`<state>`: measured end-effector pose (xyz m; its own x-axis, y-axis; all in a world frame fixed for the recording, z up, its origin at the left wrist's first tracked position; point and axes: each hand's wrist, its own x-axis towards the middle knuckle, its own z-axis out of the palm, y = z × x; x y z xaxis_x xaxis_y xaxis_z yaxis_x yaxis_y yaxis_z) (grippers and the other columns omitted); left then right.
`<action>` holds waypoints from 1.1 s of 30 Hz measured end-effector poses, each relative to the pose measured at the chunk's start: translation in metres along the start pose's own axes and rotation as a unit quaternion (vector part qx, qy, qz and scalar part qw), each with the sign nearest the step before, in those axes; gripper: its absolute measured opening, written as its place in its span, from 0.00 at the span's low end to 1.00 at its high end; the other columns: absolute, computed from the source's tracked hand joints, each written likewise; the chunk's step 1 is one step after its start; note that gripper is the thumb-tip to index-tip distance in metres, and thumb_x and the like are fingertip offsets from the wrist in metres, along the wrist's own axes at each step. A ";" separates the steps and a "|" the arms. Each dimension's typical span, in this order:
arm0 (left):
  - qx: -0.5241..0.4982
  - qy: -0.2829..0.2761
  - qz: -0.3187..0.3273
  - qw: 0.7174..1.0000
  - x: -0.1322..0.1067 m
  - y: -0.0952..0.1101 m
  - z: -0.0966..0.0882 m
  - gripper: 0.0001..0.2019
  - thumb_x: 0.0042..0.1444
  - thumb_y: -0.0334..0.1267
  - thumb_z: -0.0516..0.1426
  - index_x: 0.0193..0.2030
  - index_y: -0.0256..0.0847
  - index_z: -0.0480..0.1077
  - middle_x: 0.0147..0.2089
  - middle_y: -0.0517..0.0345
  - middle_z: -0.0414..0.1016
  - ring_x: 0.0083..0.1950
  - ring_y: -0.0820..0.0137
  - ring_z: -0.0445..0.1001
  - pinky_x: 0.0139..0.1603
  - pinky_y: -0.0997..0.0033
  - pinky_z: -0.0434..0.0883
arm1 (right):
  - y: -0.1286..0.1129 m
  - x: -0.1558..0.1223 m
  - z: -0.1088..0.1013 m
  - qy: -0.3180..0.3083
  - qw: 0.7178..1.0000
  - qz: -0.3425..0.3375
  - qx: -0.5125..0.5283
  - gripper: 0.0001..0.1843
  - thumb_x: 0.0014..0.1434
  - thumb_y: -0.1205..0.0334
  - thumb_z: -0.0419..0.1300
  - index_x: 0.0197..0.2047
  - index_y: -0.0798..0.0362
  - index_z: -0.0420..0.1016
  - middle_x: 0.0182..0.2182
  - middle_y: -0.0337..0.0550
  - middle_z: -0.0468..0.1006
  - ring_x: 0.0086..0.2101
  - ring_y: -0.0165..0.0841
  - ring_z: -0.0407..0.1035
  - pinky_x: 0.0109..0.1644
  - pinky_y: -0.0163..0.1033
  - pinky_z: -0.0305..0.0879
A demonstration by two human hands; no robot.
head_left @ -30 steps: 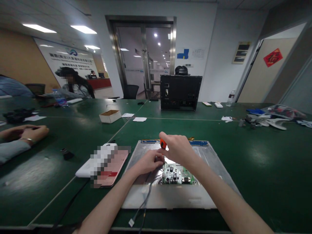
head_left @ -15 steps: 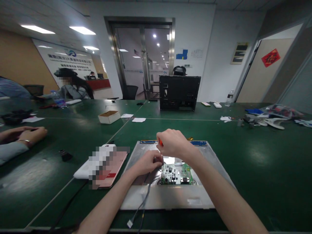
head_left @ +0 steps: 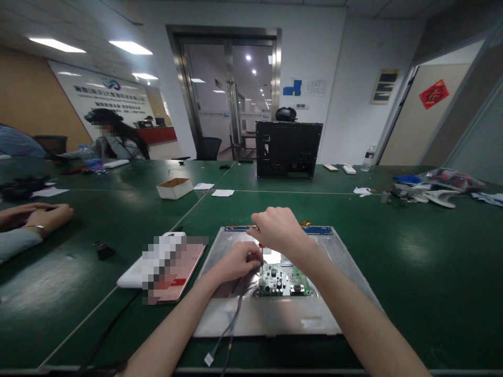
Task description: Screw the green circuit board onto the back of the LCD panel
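Note:
A silver metal panel [head_left: 346, 285] lies flat on the green table in front of me. A small green circuit board [head_left: 283, 280] sits on it near the middle. My right hand [head_left: 277, 229] is closed round a screwdriver [head_left: 261, 257], whose thin shaft points down at the board's left corner; the handle is hidden in my fist. My left hand [head_left: 236, 263] rests on the panel just left of the board, fingers pinched at the shaft's tip. A grey cable [head_left: 230, 327] runs from under that hand off the panel's front edge.
A pink and white flat object [head_left: 168, 268] lies left of the panel. Another person's hands [head_left: 37, 215] rest at the far left. A black chassis [head_left: 288, 149], a small cardboard box [head_left: 175, 187] and scattered parts [head_left: 432, 189] stand farther back. A small black item [head_left: 102, 250] lies left.
My right hand has turned and dropped slightly over the screwdriver, so the orange handle seen earlier is now hidden in the fist. My left hand has stayed at the board's corner.

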<state>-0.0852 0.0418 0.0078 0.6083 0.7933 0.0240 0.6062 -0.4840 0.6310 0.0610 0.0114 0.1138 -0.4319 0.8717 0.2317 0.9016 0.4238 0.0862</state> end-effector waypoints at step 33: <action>0.019 0.012 0.022 1.000 -0.003 -0.001 0.002 0.07 0.48 0.28 0.54 0.30 0.38 0.74 0.31 0.58 0.76 0.34 0.69 0.72 0.37 0.73 0.67 | 0.009 -0.002 -0.005 -0.012 0.999 -0.015 0.035 0.17 0.57 0.47 0.55 0.36 0.51 0.76 0.33 0.47 0.79 0.35 0.39 0.73 0.31 0.37 0.59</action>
<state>-0.0865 0.0388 0.0057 0.6225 0.7795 0.0702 0.5984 -0.5318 0.5992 0.0702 0.0122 0.1185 -0.4598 0.8638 0.2061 0.8848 0.4653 0.0239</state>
